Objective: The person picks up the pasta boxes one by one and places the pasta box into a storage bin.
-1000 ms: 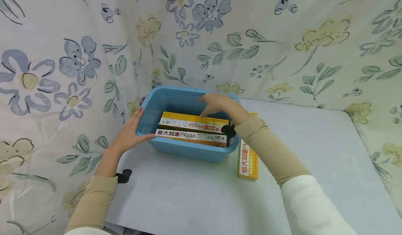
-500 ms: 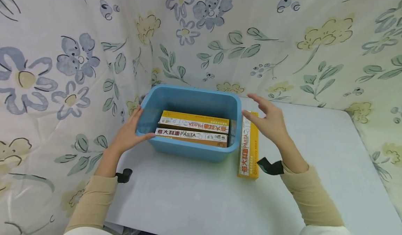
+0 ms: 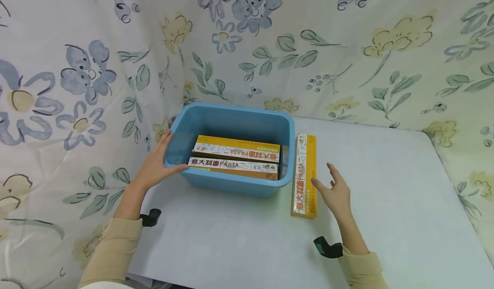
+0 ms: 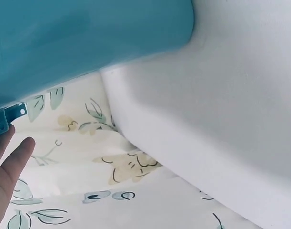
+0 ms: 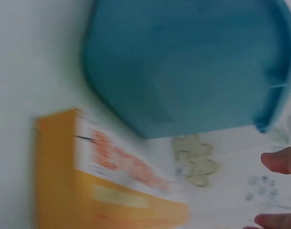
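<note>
A blue plastic bin (image 3: 231, 188) stands at the back left of the table. Inside it lie two pasta boxes side by side, a rear box (image 3: 237, 148) and a front box (image 3: 233, 168). My left hand (image 3: 154, 165) touches the bin's left side, fingers spread and fairly straight, the thumb at the front rim. In the left wrist view its fingers (image 4: 19, 160) show beside a tab under the rim. A third yellow and white pasta box (image 3: 304, 175) lies flat right of the bin. Just right of that box hovers my right hand (image 3: 336, 194), fingers apart, holding nothing.
Floral fabric (image 3: 339, 49) hangs behind the table and along its left side. The white table (image 3: 401, 203) extends right of the loose box and in front of the bin. A black camera mount sits on each wrist.
My right hand has come out of the bin, moved right, then drawn back toward me beside the loose pasta box. My left hand has stayed at the bin's left side.
</note>
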A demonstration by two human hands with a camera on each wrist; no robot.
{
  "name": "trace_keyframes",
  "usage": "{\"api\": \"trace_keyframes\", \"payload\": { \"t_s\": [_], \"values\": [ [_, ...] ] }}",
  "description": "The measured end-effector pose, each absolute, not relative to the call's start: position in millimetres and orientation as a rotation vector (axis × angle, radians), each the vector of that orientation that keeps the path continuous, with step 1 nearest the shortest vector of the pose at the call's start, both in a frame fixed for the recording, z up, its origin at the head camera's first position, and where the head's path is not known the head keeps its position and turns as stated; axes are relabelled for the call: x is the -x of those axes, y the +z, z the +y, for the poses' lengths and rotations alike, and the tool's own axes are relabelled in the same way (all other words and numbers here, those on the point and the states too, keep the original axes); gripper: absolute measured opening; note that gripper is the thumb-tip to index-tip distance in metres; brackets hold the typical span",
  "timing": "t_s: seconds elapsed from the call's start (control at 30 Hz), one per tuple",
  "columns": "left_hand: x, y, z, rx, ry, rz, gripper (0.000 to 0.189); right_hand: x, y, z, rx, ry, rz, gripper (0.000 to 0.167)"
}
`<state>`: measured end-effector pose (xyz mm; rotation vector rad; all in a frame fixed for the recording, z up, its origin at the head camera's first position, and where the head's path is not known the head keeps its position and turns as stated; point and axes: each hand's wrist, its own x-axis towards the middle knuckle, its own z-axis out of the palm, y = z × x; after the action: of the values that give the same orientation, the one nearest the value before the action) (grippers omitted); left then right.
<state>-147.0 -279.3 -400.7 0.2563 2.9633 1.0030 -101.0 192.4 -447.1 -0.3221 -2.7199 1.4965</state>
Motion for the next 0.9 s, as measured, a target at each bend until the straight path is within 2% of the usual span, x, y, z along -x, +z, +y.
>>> {"api": "trace_keyframes", "payload": {
  "t_s": [0.3,0.6,0.7,0.9],
  "values": [
    [144,-397,-279,-0.23,0.937,2.95,0.111,93,-506,166,0.43,1.419,-2.894,0.094],
    [145,-402,-280,-0.264,0.911,2.977,0.11,88,-522,155,0.493,1.377,-2.862,0.115],
    [146,-403,-280,-0.286,0.88,3.0,0.108,88,-523,155,0.511,1.376,-2.862,0.115],
    [145,-402,-280,-0.307,0.872,3.024,0.103,89,-524,160,0.543,1.376,-2.835,0.096]
  ]
}}
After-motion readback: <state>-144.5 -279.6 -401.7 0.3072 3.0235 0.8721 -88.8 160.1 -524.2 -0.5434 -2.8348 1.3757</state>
